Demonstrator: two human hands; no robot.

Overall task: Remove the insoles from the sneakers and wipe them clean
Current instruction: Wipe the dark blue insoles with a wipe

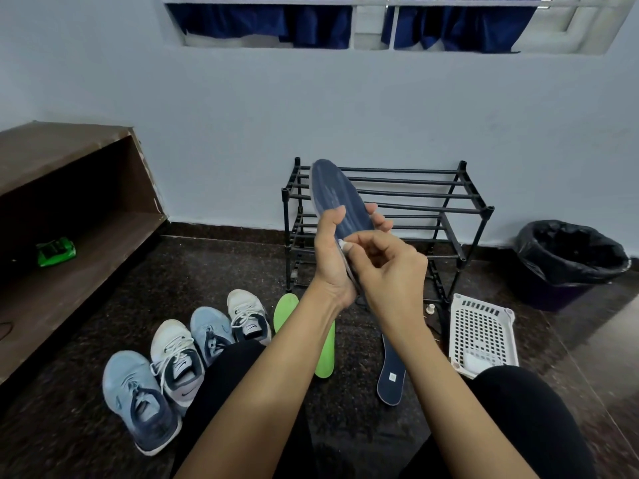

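4 sneakers (174,354) left, shoe rack (415,195) behind held insole (340,198) and wipe (343,244), bin (570,261) right

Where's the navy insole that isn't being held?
Head view: the navy insole lies on the floor, right of centre, between the green insole and the white basket.
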